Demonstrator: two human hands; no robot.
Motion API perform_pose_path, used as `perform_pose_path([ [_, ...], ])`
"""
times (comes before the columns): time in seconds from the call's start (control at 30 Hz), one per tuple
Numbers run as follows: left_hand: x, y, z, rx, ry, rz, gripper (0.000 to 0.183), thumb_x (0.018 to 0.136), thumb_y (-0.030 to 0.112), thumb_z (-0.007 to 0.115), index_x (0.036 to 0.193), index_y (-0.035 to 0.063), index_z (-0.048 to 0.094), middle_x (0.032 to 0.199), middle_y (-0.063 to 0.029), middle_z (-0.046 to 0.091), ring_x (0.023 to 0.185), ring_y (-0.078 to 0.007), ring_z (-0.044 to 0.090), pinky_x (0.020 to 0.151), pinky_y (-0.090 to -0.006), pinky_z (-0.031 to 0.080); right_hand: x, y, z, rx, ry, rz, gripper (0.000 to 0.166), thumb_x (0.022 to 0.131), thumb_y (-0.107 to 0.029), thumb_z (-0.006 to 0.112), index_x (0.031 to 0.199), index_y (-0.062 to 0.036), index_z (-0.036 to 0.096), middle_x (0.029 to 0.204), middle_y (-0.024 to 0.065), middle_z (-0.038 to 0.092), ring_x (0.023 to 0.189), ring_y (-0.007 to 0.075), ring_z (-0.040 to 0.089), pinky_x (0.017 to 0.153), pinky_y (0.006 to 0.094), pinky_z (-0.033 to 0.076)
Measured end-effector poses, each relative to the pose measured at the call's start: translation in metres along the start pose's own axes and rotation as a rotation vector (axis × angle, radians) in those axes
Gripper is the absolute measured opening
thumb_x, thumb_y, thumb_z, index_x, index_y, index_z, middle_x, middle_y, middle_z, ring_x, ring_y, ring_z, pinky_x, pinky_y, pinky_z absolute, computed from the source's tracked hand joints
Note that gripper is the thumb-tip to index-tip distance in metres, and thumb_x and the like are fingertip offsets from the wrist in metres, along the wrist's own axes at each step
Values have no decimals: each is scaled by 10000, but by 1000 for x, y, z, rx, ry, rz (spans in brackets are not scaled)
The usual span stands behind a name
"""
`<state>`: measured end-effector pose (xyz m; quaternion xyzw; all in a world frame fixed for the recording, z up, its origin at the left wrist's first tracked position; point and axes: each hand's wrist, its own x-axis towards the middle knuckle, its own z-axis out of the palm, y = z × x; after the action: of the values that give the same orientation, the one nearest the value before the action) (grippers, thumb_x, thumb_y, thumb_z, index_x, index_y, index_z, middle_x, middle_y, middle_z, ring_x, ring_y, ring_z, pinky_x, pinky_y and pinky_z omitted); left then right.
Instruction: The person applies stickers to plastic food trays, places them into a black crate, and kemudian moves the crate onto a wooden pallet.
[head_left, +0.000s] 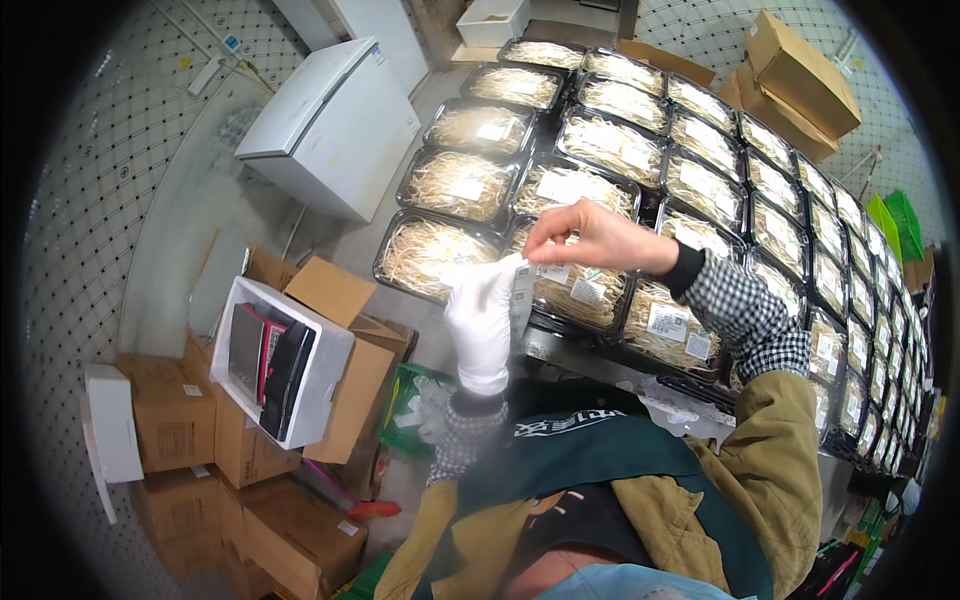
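Note:
A white glove covers my left hand (478, 326), which is raised in front of my apron and holds a pale strip of labels (521, 300) that hangs down along its side. My bare right hand (592, 236) reaches across from the right, with thumb and forefinger pinched at the strip's upper end, touching or nearly touching the gloved fingertips. Beneath both hands lie black plastic trays of bean sprouts under clear covers. The nearest unlabelled-looking tray (435, 255) is at the left; a tray with two printed labels (671, 330) sits below my right forearm.
Rows of packed sprout trays (705, 187) stretch far to the right. At left stand a white chest freezer (330, 127), cardboard boxes (285, 540) and a foam box (341, 375) holding dark and red items. A green crate (397, 420) with clear plastic is on the floor.

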<state>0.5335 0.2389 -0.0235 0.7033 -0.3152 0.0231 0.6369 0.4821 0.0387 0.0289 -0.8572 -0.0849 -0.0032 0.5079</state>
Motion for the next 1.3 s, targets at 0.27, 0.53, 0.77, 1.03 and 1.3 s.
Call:
perform_pose_path([
  [0.27, 0, 6, 8, 91, 68, -61, 166, 820, 71, 719, 964, 7, 670, 815, -57, 646, 739, -121, 585, 669, -267, 478, -10, -17, 19, -361, 380, -225, 132, 769, -181, 761, 805, -78, 686, 835, 27, 655, 815, 194, 604, 750, 323, 463],
  [0.53, 3, 6, -5, -170, -213, -297, 179, 798, 12, 690, 977, 8, 692, 911, -76, 689, 837, -139, 625, 759, -268, 492, 18, 50, -114, -277, 756, 59, 173, 865, -229, 664, 864, -61, 705, 772, 30, 658, 689, 101, 557, 626, 266, 439],
  [0.77, -3, 26, -42, -52, -198, -157, 366, 720, -32, 685, 1083, 9, 664, 1005, -119, 678, 912, -207, 630, 827, -298, 480, 40, 204, -233, -379, 842, 662, 378, 751, -423, 662, 806, -52, 708, 765, 128, 690, 764, 245, 664, 743, 368, 494],
  [1.03, -9, 17, -46, -5, -175, -171, 203, 841, -30, 633, 1041, -28, 602, 1047, -100, 659, 944, -136, 615, 862, -282, 478, 54, 219, -186, -963, 948, 669, 475, 812, -424, 617, 1121, -65, 584, 1110, 184, 555, 976, 354, 603, 767, 508, 473],
  [1.3, 6, 10, -13, 82, 1, -104, 155, 868, -37, 600, 1016, -32, 645, 1008, -80, 678, 947, -131, 612, 859, -274, 476, 56, 133, -136, -563, 615, 47, 210, 864, -198, 608, 1000, -52, 676, 950, 141, 668, 849, 271, 643, 766, 369, 508],
])
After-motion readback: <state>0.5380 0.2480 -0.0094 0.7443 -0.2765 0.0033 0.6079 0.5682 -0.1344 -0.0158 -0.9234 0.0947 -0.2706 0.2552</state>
